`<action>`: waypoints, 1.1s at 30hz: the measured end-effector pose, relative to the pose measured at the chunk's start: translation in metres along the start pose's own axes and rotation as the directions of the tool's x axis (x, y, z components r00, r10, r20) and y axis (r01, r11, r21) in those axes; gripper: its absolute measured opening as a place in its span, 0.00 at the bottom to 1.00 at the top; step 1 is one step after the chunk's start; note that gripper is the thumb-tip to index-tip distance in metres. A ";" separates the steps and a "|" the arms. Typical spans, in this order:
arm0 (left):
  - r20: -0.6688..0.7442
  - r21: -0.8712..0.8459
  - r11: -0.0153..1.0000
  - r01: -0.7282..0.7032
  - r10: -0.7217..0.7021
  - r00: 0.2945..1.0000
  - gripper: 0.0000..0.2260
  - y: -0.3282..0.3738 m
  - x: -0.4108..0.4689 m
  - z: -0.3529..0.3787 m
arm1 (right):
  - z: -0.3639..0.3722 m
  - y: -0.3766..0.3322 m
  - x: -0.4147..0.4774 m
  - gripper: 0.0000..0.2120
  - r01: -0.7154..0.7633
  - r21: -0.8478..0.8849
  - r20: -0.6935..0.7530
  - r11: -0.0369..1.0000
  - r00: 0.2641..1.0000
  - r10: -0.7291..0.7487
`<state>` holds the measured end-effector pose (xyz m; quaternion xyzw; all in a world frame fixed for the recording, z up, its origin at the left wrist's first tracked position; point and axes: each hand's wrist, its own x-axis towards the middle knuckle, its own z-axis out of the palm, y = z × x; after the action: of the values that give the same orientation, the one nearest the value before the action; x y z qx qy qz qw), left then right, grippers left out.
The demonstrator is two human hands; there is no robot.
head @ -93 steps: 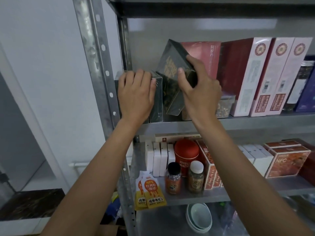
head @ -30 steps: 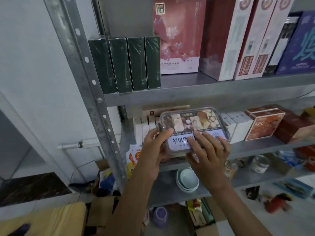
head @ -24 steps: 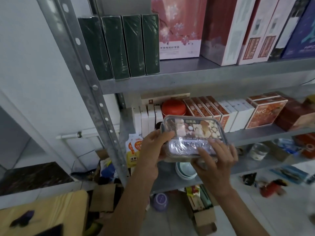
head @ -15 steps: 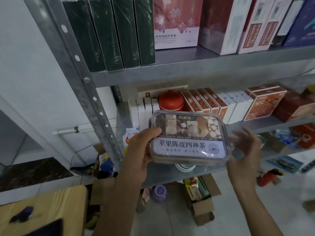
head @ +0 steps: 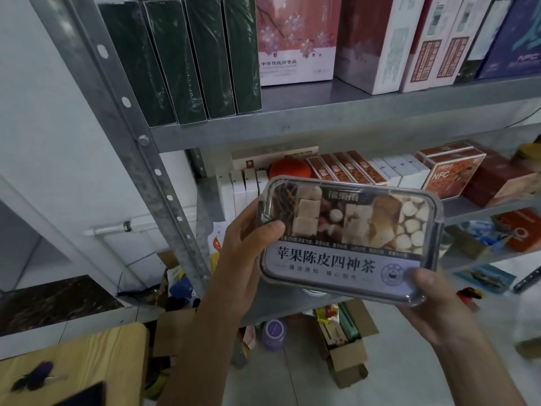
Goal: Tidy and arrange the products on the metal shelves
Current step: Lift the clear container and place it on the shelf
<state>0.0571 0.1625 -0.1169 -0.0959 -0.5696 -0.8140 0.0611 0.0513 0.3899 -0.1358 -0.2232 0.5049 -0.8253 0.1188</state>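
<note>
Tea box: a flat box (head: 348, 238) with a clear lid, dried pieces showing through it and a pale band of Chinese characters along the near edge. It is held in the air in front of the shelves, level with the middle shelf, its lid facing the person.
Left hand: the left hand (head: 243, 253) grips the box's left end, thumb lying on the lid, fingers hidden underneath.
Right hand: the right hand (head: 433, 300) holds the near right corner, thumb tip on the label band, palm beneath.
Middle shelf: on the middle shelf (head: 459, 205), just behind the box, stand white boxes (head: 243, 189), a red tin (head: 289, 169), a row of orange boxes (head: 348, 168) and a carton marked NFC (head: 450, 177).
Upper shelf: on the upper shelf (head: 322, 112) four dark green boxes (head: 181, 57) stand upright side by side at the left, with a pink box (head: 295, 39) next to them, then tall red-and-white boxes (head: 392, 45).
Post: a holed metal post (head: 140, 136) runs up at the left.
Floor: an open cardboard box (head: 345, 347) lies below, and a wooden table (head: 79, 361) shows at the lower left.
</note>
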 end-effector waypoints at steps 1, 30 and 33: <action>-0.019 0.023 1.000 0.009 -0.008 1.000 0.19 -0.001 0.001 0.000 | 0.002 -0.001 0.000 0.25 0.051 -0.071 -0.038 0.996 0.998 -0.054; 0.005 -0.311 0.919 0.241 -0.252 0.968 0.18 -0.022 0.008 0.021 | 0.014 0.030 0.014 0.48 -0.276 -0.115 -0.218 0.954 0.944 0.247; 0.061 -0.176 0.935 0.307 -0.301 0.952 0.19 -0.018 0.012 0.016 | 0.013 0.027 0.012 0.41 -0.275 0.009 -0.142 0.961 0.951 0.274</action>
<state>0.0427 0.1836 -0.1255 -0.0251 -0.5011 -0.8609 -0.0840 0.0464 0.3619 -0.1517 -0.0922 0.5425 -0.8119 0.1950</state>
